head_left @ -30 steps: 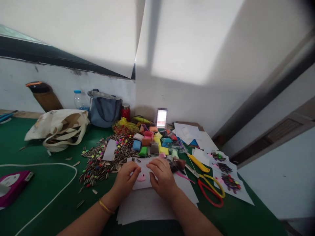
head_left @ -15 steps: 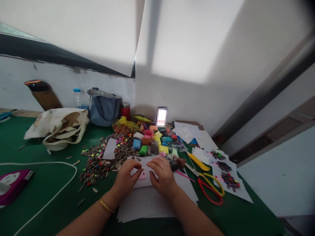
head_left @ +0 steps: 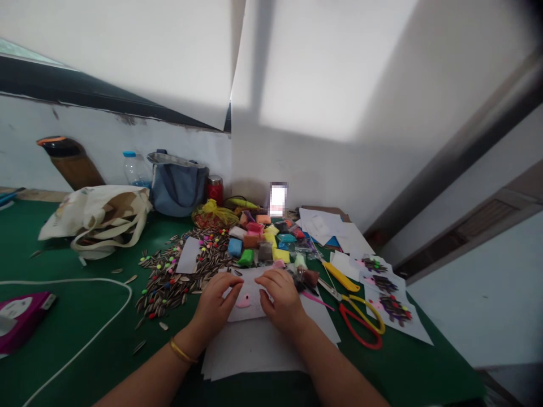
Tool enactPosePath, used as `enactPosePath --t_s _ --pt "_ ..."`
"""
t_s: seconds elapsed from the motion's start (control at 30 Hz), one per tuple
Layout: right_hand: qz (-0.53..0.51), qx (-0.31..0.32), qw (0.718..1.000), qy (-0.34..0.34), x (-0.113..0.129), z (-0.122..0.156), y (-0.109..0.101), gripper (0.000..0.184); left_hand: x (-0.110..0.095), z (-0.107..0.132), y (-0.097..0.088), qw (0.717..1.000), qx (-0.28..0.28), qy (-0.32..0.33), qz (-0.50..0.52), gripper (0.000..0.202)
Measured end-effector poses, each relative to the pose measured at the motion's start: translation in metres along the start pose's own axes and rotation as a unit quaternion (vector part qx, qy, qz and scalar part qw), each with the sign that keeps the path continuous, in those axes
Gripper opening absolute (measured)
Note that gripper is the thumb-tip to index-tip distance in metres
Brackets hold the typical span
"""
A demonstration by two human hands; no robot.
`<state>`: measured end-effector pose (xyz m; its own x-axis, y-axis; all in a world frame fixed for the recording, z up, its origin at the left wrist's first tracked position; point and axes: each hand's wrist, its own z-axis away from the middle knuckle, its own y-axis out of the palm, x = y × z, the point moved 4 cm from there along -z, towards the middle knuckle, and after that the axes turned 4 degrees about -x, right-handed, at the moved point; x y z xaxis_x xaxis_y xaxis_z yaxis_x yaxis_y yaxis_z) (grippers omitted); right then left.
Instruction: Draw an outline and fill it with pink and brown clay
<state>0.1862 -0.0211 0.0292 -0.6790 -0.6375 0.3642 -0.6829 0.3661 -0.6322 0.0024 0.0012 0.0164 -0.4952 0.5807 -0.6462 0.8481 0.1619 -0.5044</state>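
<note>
Both my hands rest on a small white card (head_left: 250,308) that bears a flat pink clay shape (head_left: 243,302). My left hand (head_left: 216,302), with a gold bangle at the wrist, has its fingers curled and its fingertips pressed on the card's left edge beside the pink shape. My right hand (head_left: 282,299) lies curled on the card's right side, fingertips down near the shape. The card sits on a stack of white paper (head_left: 258,350) on the green table (head_left: 85,322). What the fingertips pinch, if anything, is too small to see.
A heap of sunflower seeds with coloured beads (head_left: 178,271) lies left of my hands. Coloured clay packets (head_left: 263,243) sit behind the card. Red-and-yellow scissors (head_left: 360,322), a yellow knife (head_left: 341,277) and decorated cards (head_left: 390,299) lie right. Bags (head_left: 97,217), a white cable (head_left: 85,316) and a purple box (head_left: 21,319) are left.
My hands have stayed on the card with only small finger shifts around the pink shape. The camera has tilted slightly.
</note>
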Motion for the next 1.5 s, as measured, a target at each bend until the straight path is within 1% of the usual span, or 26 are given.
enactPosePath --t_s 0.1,0.17,0.33,0.43,0.57,0.7,0.83,0.97,1.07,1.17,1.27,1.33,1.4,1.5 --pt "0.013 0.001 1.0 0.002 -0.002 0.0 -0.001 0.028 0.004 -0.001 0.001 1.0 -0.008 -0.014 0.005 0.015" --pt "0.025 0.013 1.0 0.003 -0.004 0.001 0.0 0.027 0.006 -0.001 0.001 1.0 -0.008 -0.023 0.01 0.015" --pt "0.057 0.086 0.994 0.024 -0.012 0.008 0.01 0.022 0.005 -0.003 -0.001 0.999 -0.021 -0.038 0.007 0.011" --pt "0.067 0.118 0.99 0.037 -0.016 0.013 0.017 0.031 0.004 -0.004 -0.002 0.999 -0.026 -0.037 0.006 0.012" --pt "0.059 0.139 0.987 0.045 -0.017 0.016 0.024 0.042 0.005 -0.004 -0.002 0.999 -0.027 -0.03 0.007 0.011" --pt "0.048 0.15 0.986 0.049 -0.016 0.014 0.025 0.045 0.004 -0.003 -0.002 0.999 -0.03 -0.028 0.003 0.011" --pt "0.049 0.136 0.988 0.052 -0.017 0.013 0.021 0.042 0.004 -0.005 -0.006 0.999 -0.022 -0.026 0.008 0.014" --pt "0.052 0.132 0.989 0.05 -0.017 0.012 0.018 0.038 0.012 -0.01 -0.01 0.999 -0.013 -0.039 0.012 0.022" --pt "0.057 0.138 0.988 0.05 -0.017 0.013 0.019 0.036 0.022 -0.012 -0.011 0.998 0.028 -0.061 -0.007 0.019" --pt "0.057 0.134 0.988 0.051 -0.017 0.013 0.02 0.034 0.028 -0.011 -0.011 0.992 0.088 -0.075 -0.052 0.015" --pt "0.05 0.133 0.988 0.053 -0.017 0.014 0.02 0.032 0.028 -0.01 -0.013 0.982 0.138 -0.078 -0.101 0.019" --pt "0.05 0.135 0.988 0.056 -0.016 0.013 0.02 0.031 0.026 -0.009 -0.013 0.976 0.164 -0.081 -0.119 0.018" --pt "0.054 0.138 0.987 0.062 -0.015 0.012 0.019 0.03 0.024 -0.009 -0.013 0.971 0.187 -0.073 -0.129 0.016" --pt "0.057 0.142 0.986 0.067 -0.014 0.012 0.018 0.03 0.021 -0.009 -0.01 0.969 0.205 -0.034 -0.137 0.015"
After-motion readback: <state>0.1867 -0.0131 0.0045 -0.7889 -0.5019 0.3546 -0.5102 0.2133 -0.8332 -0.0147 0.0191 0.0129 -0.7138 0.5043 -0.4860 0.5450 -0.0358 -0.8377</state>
